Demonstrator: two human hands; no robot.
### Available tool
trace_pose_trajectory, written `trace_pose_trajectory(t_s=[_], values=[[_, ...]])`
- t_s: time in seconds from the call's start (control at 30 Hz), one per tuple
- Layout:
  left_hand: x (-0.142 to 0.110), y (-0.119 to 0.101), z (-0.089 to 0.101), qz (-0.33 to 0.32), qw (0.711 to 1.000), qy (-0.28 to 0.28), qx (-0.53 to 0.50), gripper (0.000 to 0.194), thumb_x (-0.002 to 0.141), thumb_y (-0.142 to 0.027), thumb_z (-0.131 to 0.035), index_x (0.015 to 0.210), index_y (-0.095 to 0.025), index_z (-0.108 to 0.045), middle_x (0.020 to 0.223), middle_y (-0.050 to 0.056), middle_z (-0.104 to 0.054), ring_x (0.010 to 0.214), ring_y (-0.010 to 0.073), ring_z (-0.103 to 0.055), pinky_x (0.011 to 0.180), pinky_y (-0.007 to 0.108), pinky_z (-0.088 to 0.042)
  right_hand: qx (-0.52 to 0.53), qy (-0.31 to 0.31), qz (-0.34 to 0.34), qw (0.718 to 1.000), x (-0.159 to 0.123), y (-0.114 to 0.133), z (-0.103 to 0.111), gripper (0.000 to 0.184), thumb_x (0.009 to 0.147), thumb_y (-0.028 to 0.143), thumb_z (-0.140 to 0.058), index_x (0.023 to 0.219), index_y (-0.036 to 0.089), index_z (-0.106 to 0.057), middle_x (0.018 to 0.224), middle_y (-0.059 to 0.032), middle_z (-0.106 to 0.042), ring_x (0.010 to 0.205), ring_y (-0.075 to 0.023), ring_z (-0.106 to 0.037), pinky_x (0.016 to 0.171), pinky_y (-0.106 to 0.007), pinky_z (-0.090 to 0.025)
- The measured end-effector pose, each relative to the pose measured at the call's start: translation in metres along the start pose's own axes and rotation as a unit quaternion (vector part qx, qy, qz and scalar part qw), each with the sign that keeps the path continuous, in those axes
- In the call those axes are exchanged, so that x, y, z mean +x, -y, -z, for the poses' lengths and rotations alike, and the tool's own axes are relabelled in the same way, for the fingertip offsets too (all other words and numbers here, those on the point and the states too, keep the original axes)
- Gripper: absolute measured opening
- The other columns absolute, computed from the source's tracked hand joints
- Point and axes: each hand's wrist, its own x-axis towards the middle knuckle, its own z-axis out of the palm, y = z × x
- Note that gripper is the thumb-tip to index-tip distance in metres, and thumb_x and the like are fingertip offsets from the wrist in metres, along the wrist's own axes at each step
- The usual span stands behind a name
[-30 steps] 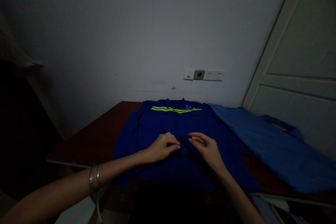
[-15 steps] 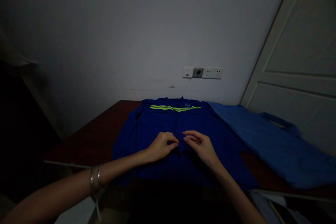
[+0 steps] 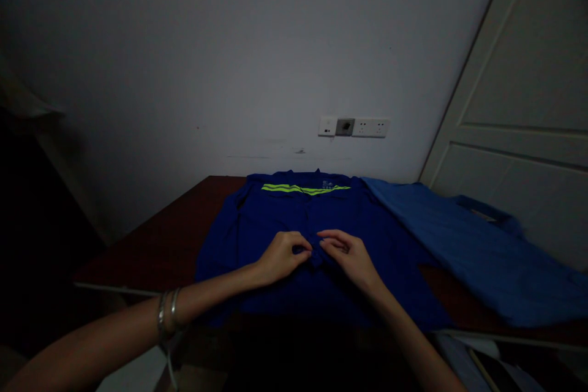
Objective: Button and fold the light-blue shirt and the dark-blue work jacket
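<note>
A dark blue long-sleeved shirt (image 3: 275, 214) with yellow-green stripes across its chest lies spread on the table, collar toward the wall. Over the middle of its front, my left hand (image 3: 285, 254) pinches the fabric between thumb and fingers. Close beside it, my right hand (image 3: 351, 257) also has thumb and fingertips closed on the shirt's front edge. The cloth between the two hands is bunched up a little. Any button there is too dark and small to make out.
To the right, a lighter blue garment (image 3: 459, 245) lies over the reddish-brown table (image 3: 160, 239). Wall sockets (image 3: 370, 127) sit above the table, with a pale door (image 3: 519, 135) on the right. Papers (image 3: 482, 349) show below the table's front right edge.
Both hands stay at the same spot on the shirt front, with only slight finger movement. The view has shifted very slightly.
</note>
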Motion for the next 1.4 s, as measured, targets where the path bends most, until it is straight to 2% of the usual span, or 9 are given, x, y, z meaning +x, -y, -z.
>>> trace_pose_trajectory(t_s=[0.27, 0.47, 0.63, 0.73, 0.83, 0.97, 1.1, 1.17, 1.4], values=[[-0.001, 0.000, 0.000, 0.006, 1.000, -0.005, 0.011, 0.015, 0.071, -0.011, -0.055, 0.074, -0.017, -0.069, 0.075, 0.001, -0.066, 0.074, 0.0134, -0.059, 0.069, 0.021, -0.043, 0.004, 0.022, -0.009, 1.000, -0.002, 0.001, -0.001, 0.031, 0.063, 0.029, -0.071, 0.091, 0.017, -0.065, 0.084, -0.0039, -0.068, 0.082, -0.0168, -0.063, 0.074, -0.028, -0.049], [-0.002, 0.001, 0.000, 0.020, 0.999, -0.027, 0.011, 0.013, 0.068, -0.011, -0.056, 0.072, -0.016, -0.067, 0.073, 0.001, -0.065, 0.071, 0.0128, -0.058, 0.067, 0.021, -0.043, -0.074, 0.043, 0.054, 0.995, -0.011, 0.005, -0.006, 0.033, 0.067, 0.022, -0.067, 0.099, 0.020, -0.063, 0.102, -0.0045, -0.066, 0.096, -0.0178, -0.060, 0.085, -0.031, -0.047], [-0.002, 0.004, -0.001, 0.024, 0.999, -0.027, -0.002, 0.010, 0.070, -0.014, -0.057, 0.072, -0.015, -0.066, 0.073, 0.001, -0.064, 0.071, 0.0130, -0.058, 0.066, 0.021, -0.043, -0.202, 0.027, 0.153, 0.967, -0.015, 0.006, -0.009, 0.030, 0.074, 0.020, -0.059, 0.104, 0.021, -0.061, 0.101, -0.0048, -0.065, 0.088, -0.0172, -0.061, 0.080, -0.031, -0.049], [-0.002, 0.004, -0.001, 0.023, 0.999, -0.025, -0.007, 0.009, 0.071, -0.015, -0.057, 0.072, -0.015, -0.065, 0.073, 0.001, -0.064, 0.072, 0.0132, -0.058, 0.067, 0.022, -0.044, -0.228, 0.020, 0.190, 0.955, -0.015, 0.005, -0.009, 0.029, 0.077, 0.020, -0.056, 0.104, 0.022, -0.061, 0.100, -0.0049, -0.065, 0.088, -0.0176, -0.061, 0.080, -0.031, -0.049], [-0.002, 0.001, 0.000, 0.007, 0.999, -0.038, -0.011, 0.010, 0.070, -0.014, -0.058, 0.077, -0.016, -0.064, 0.078, 0.001, -0.063, 0.076, 0.0135, -0.058, 0.071, 0.023, -0.044, -0.233, 0.015, 0.203, 0.951, -0.014, 0.004, -0.008, 0.029, 0.078, 0.020, -0.055, 0.106, 0.023, -0.061, 0.101, -0.0052, -0.065, 0.091, -0.0184, -0.061, 0.081, -0.032, -0.048], [-0.002, -0.002, 0.005, -0.013, 0.998, -0.055, -0.002, 0.025, 0.067, -0.012, -0.061, 0.091, -0.017, -0.062, 0.093, 0.003, -0.064, 0.088, 0.0166, -0.057, 0.082, 0.027, -0.043, -0.229, 0.009, 0.200, 0.953, -0.014, 0.002, -0.006, 0.030, 0.078, 0.022, -0.056, 0.108, 0.023, -0.059, 0.104, -0.0060, -0.064, 0.090, -0.0195, -0.061, 0.080, -0.034, -0.049], [-0.002, -0.004, 0.008, -0.020, 0.999, -0.006, -0.048, 0.031, 0.071, -0.008, -0.054, 0.100, -0.018, -0.062, 0.099, 0.002, -0.066, 0.095, 0.0161, -0.058, 0.087, 0.027, -0.042, -0.224, 0.017, 0.213, 0.951, -0.014, 0.001, -0.005, 0.031, 0.079, 0.022, -0.055, 0.110, 0.024, -0.058, 0.103, -0.0058, -0.064, 0.090, -0.0192, -0.060, 0.079, -0.034, -0.049], [-0.002, -0.005, 0.008, -0.026, 0.997, 0.013, -0.070, 0.030, 0.073, -0.008, -0.052, 0.099, -0.017, -0.063, 0.099, 0.003, -0.066, 0.094, 0.0155, -0.059, 0.087, 0.026, -0.042, -0.227, 0.013, 0.223, 0.948, -0.015, 0.002, -0.005, 0.032, 0.079, 0.020, -0.054, 0.111, 0.024, -0.057, 0.102, -0.0058, -0.063, 0.089, -0.0184, -0.060, 0.078, -0.032, -0.049], [-0.002, 0.002, 0.005, -0.021, 0.999, 0.001, -0.043, 0.014, 0.073, -0.012, -0.056, 0.083, -0.016, -0.066, 0.086, 0.002, -0.068, 0.083, 0.0145, -0.061, 0.080, 0.025, -0.044, -0.241, 0.012, 0.258, 0.936, -0.018, 0.001, -0.005, 0.039, 0.080, 0.013, -0.049, 0.117, 0.024, -0.052, 0.099, -0.0060, -0.060, 0.089, -0.0176, -0.058, 0.078, -0.032, -0.049]])
